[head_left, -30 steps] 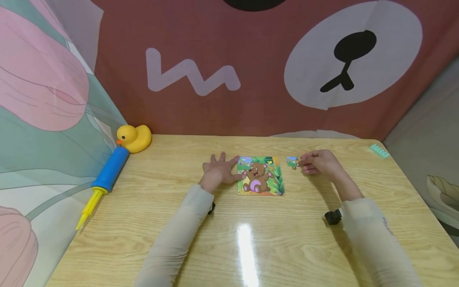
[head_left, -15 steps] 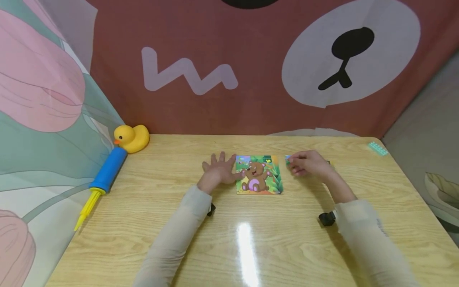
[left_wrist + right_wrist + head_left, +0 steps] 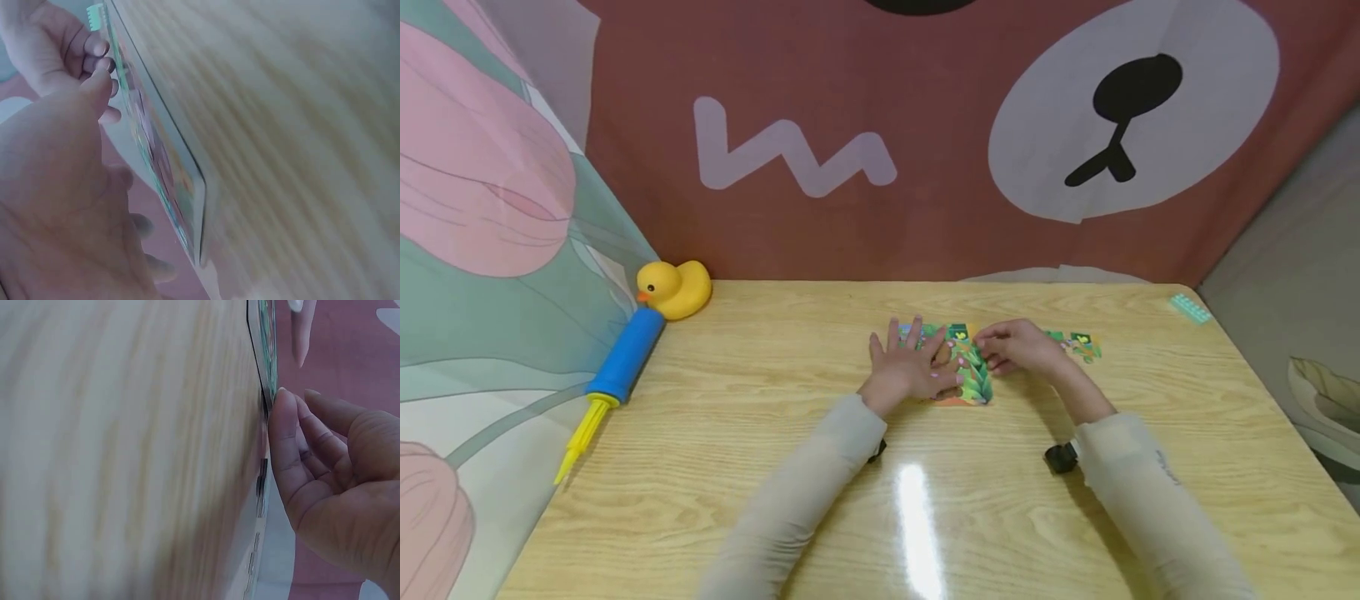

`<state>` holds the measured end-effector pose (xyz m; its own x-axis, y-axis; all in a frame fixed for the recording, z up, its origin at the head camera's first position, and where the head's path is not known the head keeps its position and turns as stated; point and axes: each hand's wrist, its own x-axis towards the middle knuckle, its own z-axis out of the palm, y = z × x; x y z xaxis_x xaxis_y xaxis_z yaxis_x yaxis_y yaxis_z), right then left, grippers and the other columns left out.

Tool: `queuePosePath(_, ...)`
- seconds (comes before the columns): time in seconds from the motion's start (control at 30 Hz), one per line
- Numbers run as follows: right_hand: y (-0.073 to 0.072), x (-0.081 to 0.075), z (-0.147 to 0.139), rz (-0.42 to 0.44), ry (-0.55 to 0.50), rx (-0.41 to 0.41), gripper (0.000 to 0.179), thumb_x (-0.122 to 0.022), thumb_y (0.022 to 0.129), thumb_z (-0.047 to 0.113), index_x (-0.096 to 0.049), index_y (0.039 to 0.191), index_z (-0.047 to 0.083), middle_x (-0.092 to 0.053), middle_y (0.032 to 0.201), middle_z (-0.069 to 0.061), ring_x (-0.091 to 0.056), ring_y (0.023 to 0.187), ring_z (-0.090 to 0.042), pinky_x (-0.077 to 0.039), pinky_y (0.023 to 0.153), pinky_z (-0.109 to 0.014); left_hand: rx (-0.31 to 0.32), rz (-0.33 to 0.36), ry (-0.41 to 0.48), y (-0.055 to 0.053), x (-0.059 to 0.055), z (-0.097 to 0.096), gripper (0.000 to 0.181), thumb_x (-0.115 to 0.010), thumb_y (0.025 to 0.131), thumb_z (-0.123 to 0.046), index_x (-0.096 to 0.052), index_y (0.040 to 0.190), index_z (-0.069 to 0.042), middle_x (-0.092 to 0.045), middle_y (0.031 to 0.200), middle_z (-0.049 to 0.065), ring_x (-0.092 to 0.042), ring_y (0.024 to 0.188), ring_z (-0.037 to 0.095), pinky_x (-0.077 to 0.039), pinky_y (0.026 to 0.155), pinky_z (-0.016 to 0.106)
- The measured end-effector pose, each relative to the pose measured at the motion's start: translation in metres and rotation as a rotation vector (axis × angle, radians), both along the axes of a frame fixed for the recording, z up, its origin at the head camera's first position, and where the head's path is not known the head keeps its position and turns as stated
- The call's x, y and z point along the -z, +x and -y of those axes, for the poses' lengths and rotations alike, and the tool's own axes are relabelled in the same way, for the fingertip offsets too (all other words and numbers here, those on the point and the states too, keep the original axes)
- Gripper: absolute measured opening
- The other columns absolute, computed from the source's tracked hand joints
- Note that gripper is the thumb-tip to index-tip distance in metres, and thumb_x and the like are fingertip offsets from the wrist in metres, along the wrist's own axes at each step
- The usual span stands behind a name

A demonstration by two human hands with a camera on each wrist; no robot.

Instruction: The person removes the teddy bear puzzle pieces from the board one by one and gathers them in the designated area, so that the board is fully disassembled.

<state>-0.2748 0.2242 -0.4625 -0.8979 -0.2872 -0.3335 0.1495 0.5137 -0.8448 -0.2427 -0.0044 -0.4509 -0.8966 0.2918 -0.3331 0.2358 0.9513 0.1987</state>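
A jigsaw puzzle (image 3: 979, 387) with a brown bear picture lies flat on the wooden table. My left hand (image 3: 904, 371) is spread palm down over its left and middle part, covering most of the bear. At the puzzle's right edge, my right hand (image 3: 1018, 346) has bent, relaxed fingers; in the right wrist view their fingertips (image 3: 282, 400) reach the puzzle's edge, slightly apart, with nothing seen between them. Several loose puzzle pieces (image 3: 1078, 343) lie just right of that hand, which partly hides them.
A yellow rubber duck (image 3: 679, 289) sits at the back left, touching a blue and yellow hand pump (image 3: 621, 358) along the left edge. A mint toy brick (image 3: 1191, 308) lies at the back right corner. A printed cloth (image 3: 850, 233) hangs behind the table.
My right hand has moved left from over the loose pieces to the puzzle's right edge, uncovering the rightmost pieces. My left hand has shifted right, from the puzzle's left edge onto its picture.
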Motion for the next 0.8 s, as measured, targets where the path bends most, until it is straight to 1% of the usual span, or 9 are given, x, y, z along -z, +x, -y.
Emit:
queuePosePath(0.1, 0.001, 0.000, 0.002, 0.015, 0.019, -0.020, 0.037, -0.052, 0.106, 0.019, -0.059, 0.137, -0.001, -0.066, 0.110, -0.016, -0.067, 0.085, -0.018, -0.063, 0.076, -0.033, 0.006, 0.015, -0.031, 0.001, 0.001, -0.006, 0.084, -0.034, 0.092, -0.082, -0.001, 0.161, -0.047, 0.011, 0.172, 0.001, 0.013, 0.158, 0.040, -0.001, 0.121, 0.072)
queuePosePath(0.17, 0.002, 0.000, 0.002, 0.015, 0.029, -0.034, 0.037, -0.053, 0.106, 0.018, -0.059, 0.137, -0.001, -0.066, 0.111, -0.016, -0.067, 0.086, -0.019, -0.063, 0.077, -0.034, 0.023, 0.036, -0.066, 0.001, 0.002, -0.009, 0.083, -0.030, 0.091, -0.084, 0.000, 0.160, -0.048, 0.013, 0.172, 0.000, 0.013, 0.157, 0.040, 0.000, 0.120, 0.073)
queuePosePath(0.27, 0.003, -0.002, 0.002, 0.001, 0.044, -0.052, 0.038, -0.053, 0.106, 0.018, -0.058, 0.137, -0.002, -0.066, 0.111, -0.017, -0.067, 0.087, -0.020, -0.063, 0.078, -0.035, 0.073, 0.060, -0.128, 0.000, 0.002, -0.013, 0.079, -0.022, 0.091, -0.086, -0.003, 0.159, -0.052, 0.015, 0.171, -0.008, 0.014, 0.156, 0.042, 0.001, 0.118, 0.076)
queuePosePath(0.37, 0.002, -0.003, 0.002, -0.002, 0.052, -0.050, 0.037, -0.052, 0.105, 0.017, -0.059, 0.136, -0.002, -0.065, 0.110, -0.017, -0.067, 0.088, -0.021, -0.063, 0.078, -0.036, 0.119, 0.073, -0.172, -0.001, 0.003, -0.015, 0.073, -0.015, 0.092, -0.085, -0.006, 0.157, -0.054, 0.016, 0.170, -0.016, 0.015, 0.156, 0.044, 0.001, 0.115, 0.079)
queuePosePath(0.47, 0.002, -0.003, 0.003, -0.002, 0.062, -0.050, 0.037, -0.051, 0.106, 0.016, -0.059, 0.136, -0.003, -0.065, 0.110, -0.017, -0.067, 0.087, -0.021, -0.063, 0.078, -0.035, 0.128, 0.076, -0.203, -0.001, 0.002, -0.016, 0.070, -0.016, 0.094, -0.083, -0.005, 0.157, -0.055, 0.017, 0.169, -0.017, 0.014, 0.156, 0.044, 0.000, 0.115, 0.080)
queuePosePath(0.6, 0.001, -0.003, 0.003, -0.004, 0.079, -0.052, 0.036, -0.050, 0.107, 0.016, -0.060, 0.135, -0.003, -0.065, 0.111, -0.017, -0.067, 0.088, -0.020, -0.063, 0.079, -0.034, 0.137, 0.071, -0.253, 0.001, 0.000, -0.017, 0.066, -0.016, 0.095, -0.082, -0.001, 0.154, -0.059, 0.018, 0.168, -0.020, 0.013, 0.156, 0.043, 0.000, 0.116, 0.079)
queuePosePath(0.7, 0.002, -0.003, 0.003, -0.007, 0.091, -0.056, 0.036, -0.049, 0.107, 0.016, -0.061, 0.135, -0.003, -0.065, 0.113, -0.018, -0.068, 0.089, -0.021, -0.063, 0.080, -0.034, 0.139, 0.064, -0.265, 0.002, 0.000, -0.017, 0.064, -0.017, 0.095, -0.081, -0.003, 0.154, -0.060, 0.017, 0.168, -0.021, 0.011, 0.156, 0.044, 0.000, 0.116, 0.079)
queuePosePath(0.8, 0.003, -0.005, 0.004, -0.004, 0.095, -0.056, 0.036, -0.049, 0.107, 0.016, -0.061, 0.135, -0.003, -0.065, 0.114, -0.019, -0.068, 0.091, -0.022, -0.063, 0.080, -0.034, 0.131, 0.055, -0.263, 0.003, 0.000, -0.017, 0.064, -0.018, 0.095, -0.081, -0.005, 0.154, -0.060, 0.015, 0.169, -0.020, 0.010, 0.156, 0.045, 0.000, 0.116, 0.079)
